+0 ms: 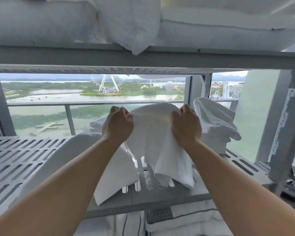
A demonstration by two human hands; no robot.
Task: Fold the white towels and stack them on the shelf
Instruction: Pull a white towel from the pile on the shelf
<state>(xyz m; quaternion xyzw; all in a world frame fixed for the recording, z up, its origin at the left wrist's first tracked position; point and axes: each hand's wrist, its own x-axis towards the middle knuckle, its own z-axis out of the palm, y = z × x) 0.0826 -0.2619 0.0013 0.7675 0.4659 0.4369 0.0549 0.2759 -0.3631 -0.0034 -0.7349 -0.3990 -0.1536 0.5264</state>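
My left hand (118, 123) and right hand (186, 124) each grip the top edge of a white towel (152, 132), fingers curled into the cloth, holding it up over the slotted grey shelf (15, 160). The towel bulges between my fists, and its lower end hangs down to touch the shelf near the front edge. Just left of it, under my left forearm, lies another white towel (112, 169). Behind my right hand a stack of folded towels (216, 126) sits on the shelf. Pillows (41, 23) fill the shelf above. A Ferris wheel (106, 84) shows through the window.
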